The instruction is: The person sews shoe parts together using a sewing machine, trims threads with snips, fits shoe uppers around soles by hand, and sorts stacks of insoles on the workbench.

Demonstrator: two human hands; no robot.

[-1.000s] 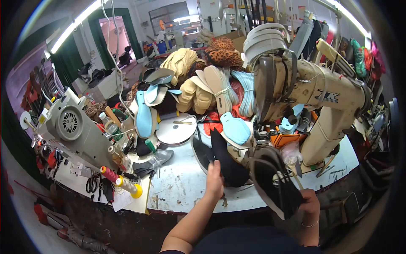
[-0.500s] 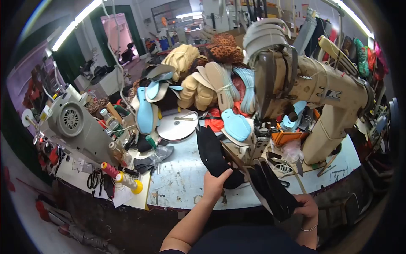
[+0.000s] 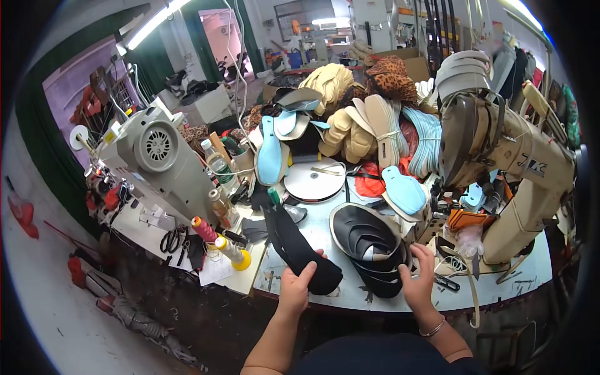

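Note:
My left hand [image 3: 296, 289] is closed around a stack of long black fabric shoe pieces [image 3: 299, 249], thumb on top, held tilted above the table's front edge. Just right of it, a bundle of nested black shoe uppers with pale edges [image 3: 367, 240] rests on the table. At that bundle's right side is my right hand [image 3: 420, 275], with thumb and fingers apart. Its fingertips are by the bundle's edge; whether they touch it I cannot tell.
A post sewing machine [image 3: 522, 140] stands at right, a grey machine [image 3: 159, 162] at left. Behind are a white reel [image 3: 314, 179], blue insoles [image 3: 405, 190] and heaped soles [image 3: 381, 128]. Thread spools [image 3: 232, 253], scissors [image 3: 170, 242] and bottles [image 3: 220, 167] lie to the left.
My view has turned left. The uppers in my right hand have come down onto the table, and that hand has loosened. My left hand still holds its black stack, now farther from the bundle.

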